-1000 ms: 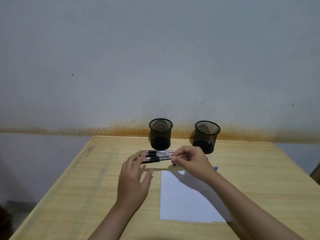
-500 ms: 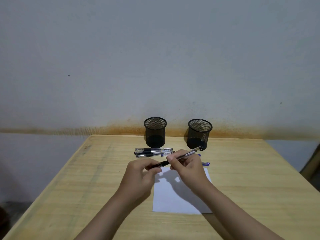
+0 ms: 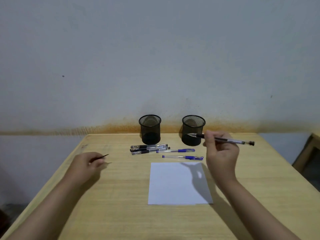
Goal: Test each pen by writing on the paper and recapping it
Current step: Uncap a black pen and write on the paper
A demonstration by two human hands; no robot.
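My right hand [image 3: 220, 153] grips an uncapped black pen [image 3: 230, 140], held level above the table with its bare tip pointing left in front of the right cup. Over at the table's left, my left hand [image 3: 88, 164] pinches the pen's black cap [image 3: 102, 157]. A blank white sheet of paper [image 3: 176, 184] lies between my arms. Three capped black pens [image 3: 149, 148] lie side by side in front of the left cup. Two capped blue pens [image 3: 176, 150] [image 3: 183, 157] lie just beyond the paper.
Two black mesh cups [image 3: 150, 129] [image 3: 193, 129] stand at the back of the wooden table [image 3: 121, 196], against the wall. A dark wooden piece of furniture [image 3: 308, 163] shows past the table's right edge.
The hands lifted one black pen from the row and pulled it apart. The left hand went left with the cap; the right hand went right with the pen.
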